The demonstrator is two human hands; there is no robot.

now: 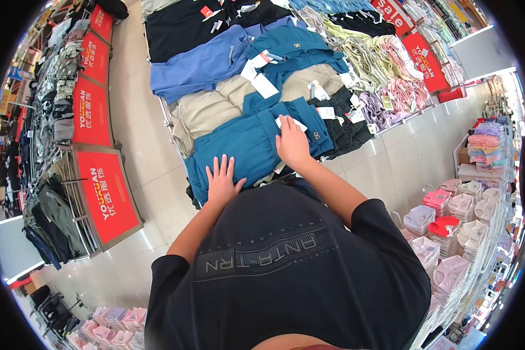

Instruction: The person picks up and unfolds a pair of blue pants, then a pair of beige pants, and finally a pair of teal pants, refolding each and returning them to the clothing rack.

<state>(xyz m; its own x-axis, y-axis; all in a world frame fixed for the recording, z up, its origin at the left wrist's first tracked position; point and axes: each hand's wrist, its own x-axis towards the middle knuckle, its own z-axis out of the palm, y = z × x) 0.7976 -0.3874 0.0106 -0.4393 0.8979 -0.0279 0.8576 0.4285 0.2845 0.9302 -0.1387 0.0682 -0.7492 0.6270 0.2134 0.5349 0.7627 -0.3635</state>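
Note:
Folded teal pants (239,140) lie at the near edge of a display table piled with clothes. My left hand (222,179) rests flat on their left part, fingers spread. On the waistband end, near a white tag, lies my right hand (291,142), its fingers stretched out over the fabric. Just beyond are beige pants (207,111), with a second teal garment (291,46) spread loosely across them, white tags hanging from it. Blue-purple pants (198,64) lie behind. To the right of my right hand is a black garment (347,131) with white tags.
Red sign boards (108,195) and racks of hanging clothes (52,216) line the aisle on the left. Light green and pink garments (385,64) cover the table's right side. Stacked pink and white clothes (446,224) fill shelves at the right. Tiled floor (149,151) surrounds the table.

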